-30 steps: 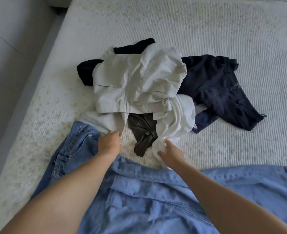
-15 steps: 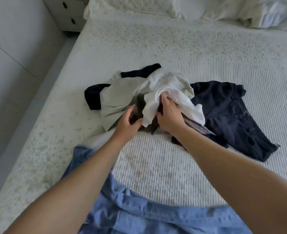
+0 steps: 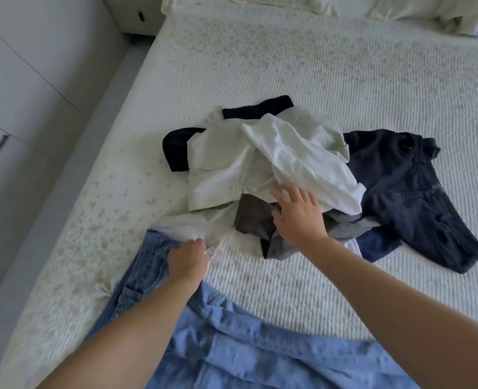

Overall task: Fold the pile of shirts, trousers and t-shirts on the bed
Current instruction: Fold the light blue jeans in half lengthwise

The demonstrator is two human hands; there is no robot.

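The light blue denim garment [image 3: 260, 346] runs off the bottom edge; the black garment [image 3: 176, 148] lies mostly buried under the beige trousers [image 3: 221, 164]; the pillows [image 3: 400, 7] are cropped at the top.

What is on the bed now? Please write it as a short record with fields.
left hand: grips the edge of a white cloth beside the jeans
right hand: fingers spread, resting on the brown garment
pile top: white shirt over beige garment
right of pile: dark trousers
near edge: blue shirt
folded so far: nothing visible
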